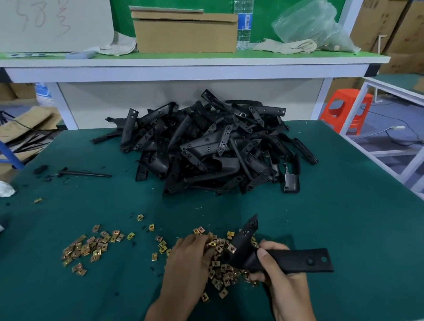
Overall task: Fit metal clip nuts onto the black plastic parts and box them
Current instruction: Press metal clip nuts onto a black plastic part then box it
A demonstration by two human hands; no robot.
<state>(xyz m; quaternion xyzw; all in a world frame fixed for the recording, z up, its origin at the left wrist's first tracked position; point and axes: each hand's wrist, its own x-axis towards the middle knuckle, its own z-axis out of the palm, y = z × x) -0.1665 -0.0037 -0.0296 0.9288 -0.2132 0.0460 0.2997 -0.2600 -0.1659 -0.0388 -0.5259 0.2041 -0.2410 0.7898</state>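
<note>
A black plastic part point(286, 260) is gripped by the right hand point(280, 280), thumb and fingers curled round its flat arm, just over the heap of clip nuts point(223, 276) on the green mat point(334, 227). The left hand point(187, 256) is sunk in the heap, fingers curled; whether a nut is pinched cannot be told. One nut should be singled out and slid squarely over a hole.

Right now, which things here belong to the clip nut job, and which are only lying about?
For the job: black part in the right hand, clip nuts, heap of black parts, perhaps the cardboard box.
Lying about: water bottle, plastic bag, cloths, black rod.
</note>
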